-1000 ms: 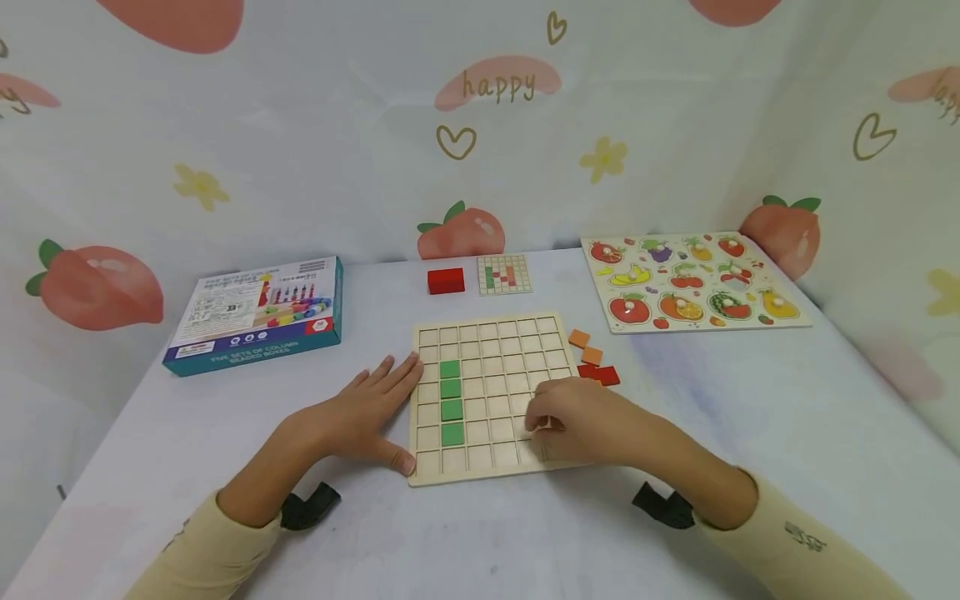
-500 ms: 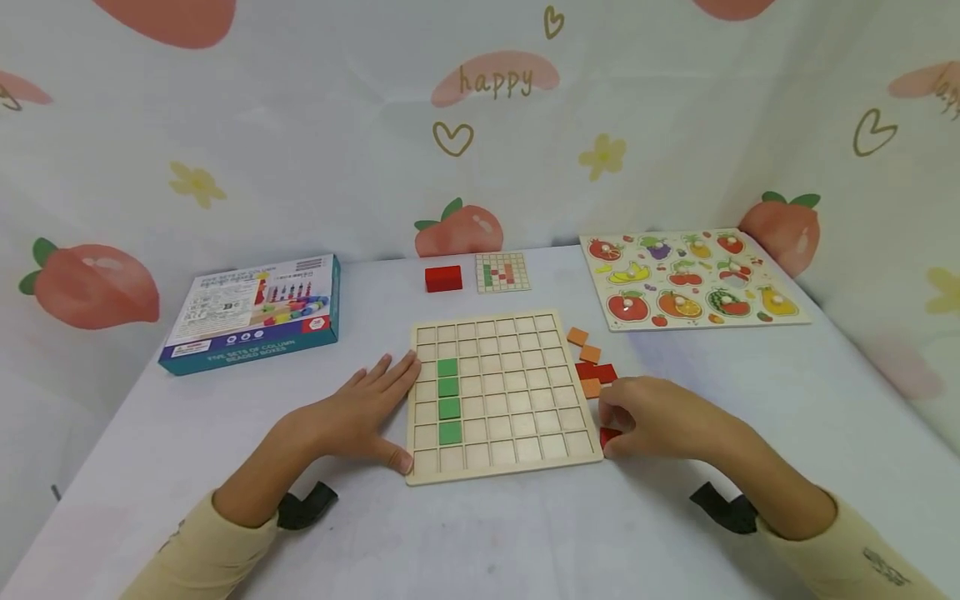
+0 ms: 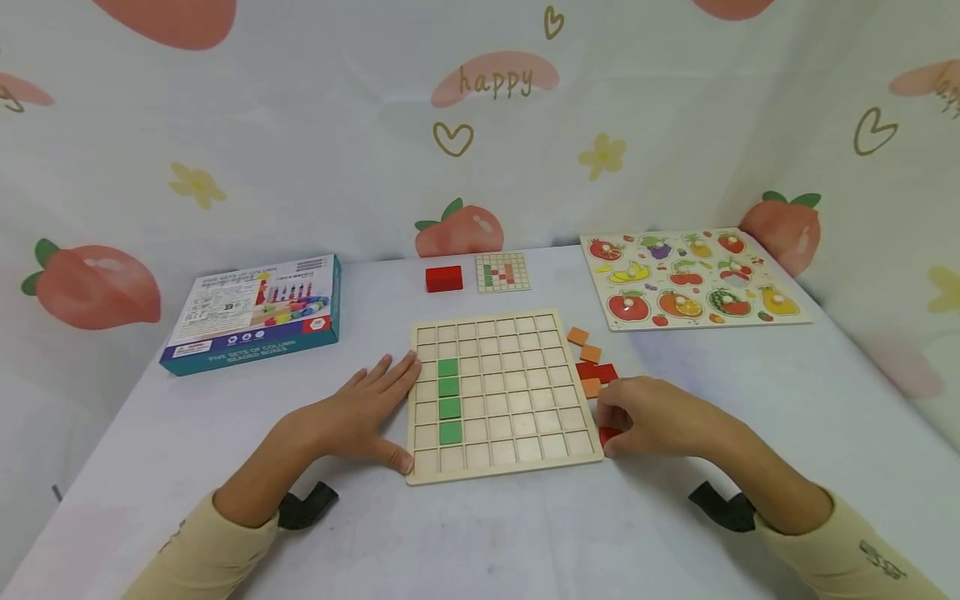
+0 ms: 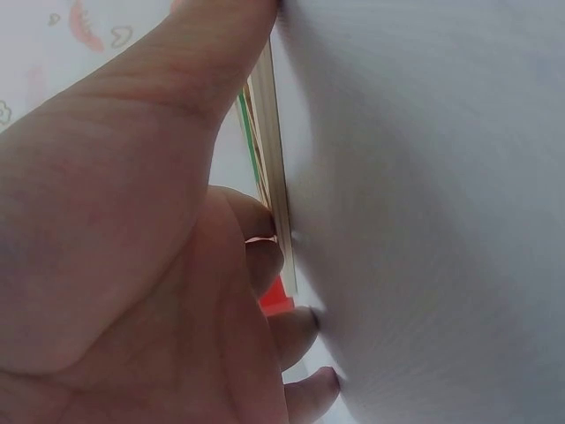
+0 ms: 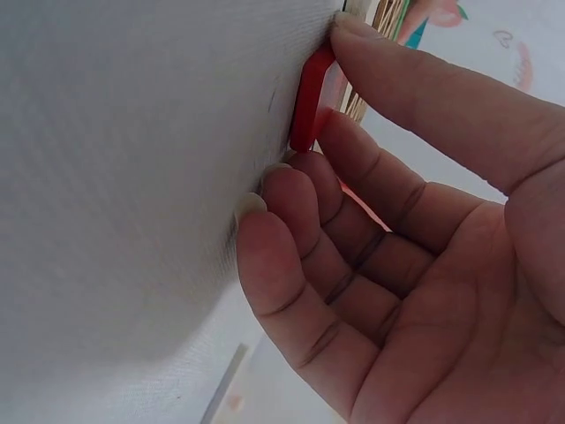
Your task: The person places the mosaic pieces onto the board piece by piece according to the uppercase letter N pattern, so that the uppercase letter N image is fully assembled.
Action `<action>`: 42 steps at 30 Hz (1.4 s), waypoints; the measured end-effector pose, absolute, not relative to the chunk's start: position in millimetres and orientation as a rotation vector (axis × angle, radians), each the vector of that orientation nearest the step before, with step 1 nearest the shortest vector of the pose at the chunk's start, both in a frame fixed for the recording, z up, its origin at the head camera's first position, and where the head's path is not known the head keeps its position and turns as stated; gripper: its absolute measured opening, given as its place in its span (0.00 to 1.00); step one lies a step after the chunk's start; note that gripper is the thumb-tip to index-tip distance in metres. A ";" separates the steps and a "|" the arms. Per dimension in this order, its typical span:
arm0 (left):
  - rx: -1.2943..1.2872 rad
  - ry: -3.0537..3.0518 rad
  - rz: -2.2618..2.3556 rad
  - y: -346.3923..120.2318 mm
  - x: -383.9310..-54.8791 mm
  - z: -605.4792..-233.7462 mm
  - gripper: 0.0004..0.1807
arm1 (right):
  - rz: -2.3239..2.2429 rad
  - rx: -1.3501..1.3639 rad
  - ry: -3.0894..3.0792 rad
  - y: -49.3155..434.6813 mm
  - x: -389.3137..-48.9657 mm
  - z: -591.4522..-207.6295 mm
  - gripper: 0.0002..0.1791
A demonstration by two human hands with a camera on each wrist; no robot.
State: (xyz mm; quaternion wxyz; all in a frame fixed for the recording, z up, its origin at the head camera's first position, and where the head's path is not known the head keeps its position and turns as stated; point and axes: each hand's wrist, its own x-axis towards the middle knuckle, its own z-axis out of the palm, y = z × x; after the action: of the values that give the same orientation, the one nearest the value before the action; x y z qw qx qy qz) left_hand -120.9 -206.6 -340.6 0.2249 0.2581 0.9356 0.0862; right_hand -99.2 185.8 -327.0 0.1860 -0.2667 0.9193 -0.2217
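Note:
A wooden grid board (image 3: 504, 478) lies flat on the table, with several green tiles (image 3: 449, 407) in one column near its left side. My left hand (image 3: 356, 412) rests at the board's left edge, fingers spread, the thumb at the lower left corner. In the left wrist view those fingers (image 4: 296, 336) reach down along the board's side. Just off the board's lower right, my right hand (image 3: 660, 417) is at a red square tile (image 3: 608, 435). In the right wrist view, thumb and index finger pinch opposite edges of this red tile (image 5: 309, 102); the other fingers are curled beside it.
More red tiles (image 3: 606, 373) and orange tiles (image 3: 591, 355) lie along the board's right side. Behind the board are a red block (image 3: 444, 279) and a small pattern card (image 3: 502, 273). A boxed bead set (image 3: 251, 312) stands left; a fruit puzzle board (image 3: 690, 279) lies right.
My right hand has moved right, from above the board's lower right part to the red tile beside it, and has stayed there over the last half second. The left hand keeps its place.

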 end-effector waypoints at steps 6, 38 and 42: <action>0.717 2.584 0.236 -206.8 -121.3 -341.9 0.74 | -0.615 -0.741 2.601 184.7 -98.9 -327.0 0.14; 0.716 2.587 0.259 -207.4 -119.0 -340.6 0.73 | -0.888 -0.944 2.573 132.5 -147.8 -316.4 0.08; 0.717 2.583 0.254 -207.2 -119.2 -340.6 0.73 | -0.914 -0.915 2.531 117.2 -158.8 -313.0 0.08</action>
State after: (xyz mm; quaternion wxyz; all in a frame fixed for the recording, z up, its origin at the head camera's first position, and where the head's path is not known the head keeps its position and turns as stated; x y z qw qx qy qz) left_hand -119.2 -207.2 -340.6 0.2226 0.2595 0.9352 0.0919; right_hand -158.8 117.2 -313.0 0.1492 -0.3184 0.8805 -0.3180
